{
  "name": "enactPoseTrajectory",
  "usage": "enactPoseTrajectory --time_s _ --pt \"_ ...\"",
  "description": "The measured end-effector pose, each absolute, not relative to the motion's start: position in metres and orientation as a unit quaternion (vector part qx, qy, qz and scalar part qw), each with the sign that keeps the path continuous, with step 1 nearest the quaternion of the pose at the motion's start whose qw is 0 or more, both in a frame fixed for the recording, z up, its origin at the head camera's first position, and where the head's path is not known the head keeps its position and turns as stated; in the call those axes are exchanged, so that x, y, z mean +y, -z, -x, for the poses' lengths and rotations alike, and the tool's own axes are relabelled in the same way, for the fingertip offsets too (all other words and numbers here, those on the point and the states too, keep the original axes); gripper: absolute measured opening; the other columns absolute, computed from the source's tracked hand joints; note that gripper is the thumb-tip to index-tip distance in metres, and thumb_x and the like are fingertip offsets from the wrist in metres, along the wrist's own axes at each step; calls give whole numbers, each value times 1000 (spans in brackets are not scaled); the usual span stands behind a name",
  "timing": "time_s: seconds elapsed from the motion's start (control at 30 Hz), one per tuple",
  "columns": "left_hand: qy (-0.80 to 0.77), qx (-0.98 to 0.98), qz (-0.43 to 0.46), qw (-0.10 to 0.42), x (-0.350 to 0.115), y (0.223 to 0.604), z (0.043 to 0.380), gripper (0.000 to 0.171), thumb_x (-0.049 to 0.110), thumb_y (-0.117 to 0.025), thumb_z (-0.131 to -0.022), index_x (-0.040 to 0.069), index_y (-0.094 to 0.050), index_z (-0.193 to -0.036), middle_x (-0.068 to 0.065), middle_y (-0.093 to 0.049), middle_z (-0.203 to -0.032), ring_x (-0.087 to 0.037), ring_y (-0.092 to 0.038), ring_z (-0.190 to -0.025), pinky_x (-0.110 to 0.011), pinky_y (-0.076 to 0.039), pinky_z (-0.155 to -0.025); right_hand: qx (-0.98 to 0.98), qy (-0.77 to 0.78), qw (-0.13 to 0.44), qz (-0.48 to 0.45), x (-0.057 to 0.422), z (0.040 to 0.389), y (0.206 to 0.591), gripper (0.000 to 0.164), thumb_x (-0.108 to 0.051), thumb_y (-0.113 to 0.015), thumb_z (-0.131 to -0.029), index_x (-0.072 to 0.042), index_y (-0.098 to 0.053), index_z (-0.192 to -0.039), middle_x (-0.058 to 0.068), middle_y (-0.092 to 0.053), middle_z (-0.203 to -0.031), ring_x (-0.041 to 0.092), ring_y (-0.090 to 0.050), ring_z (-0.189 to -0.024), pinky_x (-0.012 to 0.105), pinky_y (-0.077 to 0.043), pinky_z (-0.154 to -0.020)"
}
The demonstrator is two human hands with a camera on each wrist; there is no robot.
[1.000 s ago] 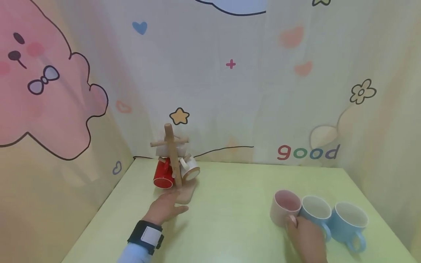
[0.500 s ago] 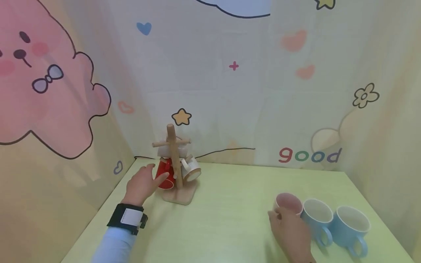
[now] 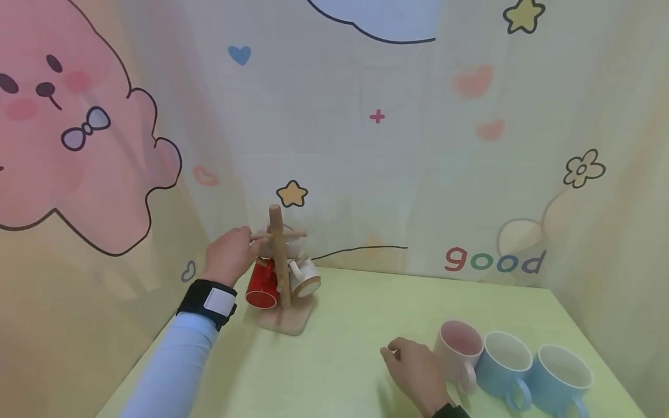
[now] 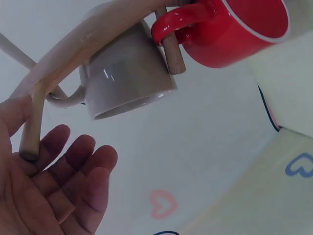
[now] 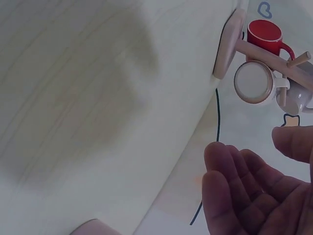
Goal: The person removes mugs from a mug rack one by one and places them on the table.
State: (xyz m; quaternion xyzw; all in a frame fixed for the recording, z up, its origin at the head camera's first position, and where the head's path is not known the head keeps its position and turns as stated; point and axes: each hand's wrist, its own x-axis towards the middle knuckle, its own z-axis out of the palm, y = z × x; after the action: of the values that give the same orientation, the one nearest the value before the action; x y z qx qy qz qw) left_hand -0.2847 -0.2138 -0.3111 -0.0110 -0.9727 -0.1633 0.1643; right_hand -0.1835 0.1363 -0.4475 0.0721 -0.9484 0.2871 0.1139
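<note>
A wooden mug tree (image 3: 281, 267) stands at the back left of the table. At its upper left peg (image 4: 32, 129) is my left hand (image 3: 229, 255), thumb on one side and curled fingers on the other. Lower pegs carry a red mug (image 3: 261, 285) and a white mug (image 3: 305, 281) with a brown rim. Behind the post hangs a greyish white mug (image 4: 128, 73). My right hand (image 3: 415, 371), loosely curled and holding nothing, hovers left of a pink mug (image 3: 453, 353) standing upright on the table.
Right of the pink mug, two light blue mugs (image 3: 496, 371) stand side by side, handles toward me. The pale green table (image 3: 360, 313) meets a printed curtain (image 3: 334, 139) at its back and sides.
My left hand has gone from the tree's base, past the red mug, up to the upper left peg. My right hand has let go of the pink mug's handle and moved left.
</note>
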Motion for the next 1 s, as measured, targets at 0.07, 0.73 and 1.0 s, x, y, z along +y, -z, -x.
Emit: enactPoseTrajectory --time_s 0.07,0.73,1.0 --pt "151 -975 5 161 -214 309 285 36 34 -60 -100 -2 -60 -99 -13 -57 -76 -28 -57 -71 -38 -50 -59 -949 -284 116 -74 135 184 449 16 -24 -67 -92 -9 -74 -92 -2 -69 -79 13 -62 -69 36 -50 -62" --pt "133 -976 -17 169 -208 309 287 39 40 -57 -100 3 -60 -90 -10 -55 -66 -28 -57 -68 -35 -45 -55 -955 -270 100 -72 134 190 458 20 -28 -66 -93 -9 -74 -93 0 -70 -81 16 -63 -69 38 -50 -61" --pt "121 -975 -20 187 -192 314 284 41 43 -56 -100 7 -66 -82 -7 -53 -57 -26 -54 -59 -32 -41 -48 -957 -270 87 -64 136 190 458 21 -28 -66 -93 -9 -74 -94 1 -71 -84 18 -64 -72 39 -51 -63"
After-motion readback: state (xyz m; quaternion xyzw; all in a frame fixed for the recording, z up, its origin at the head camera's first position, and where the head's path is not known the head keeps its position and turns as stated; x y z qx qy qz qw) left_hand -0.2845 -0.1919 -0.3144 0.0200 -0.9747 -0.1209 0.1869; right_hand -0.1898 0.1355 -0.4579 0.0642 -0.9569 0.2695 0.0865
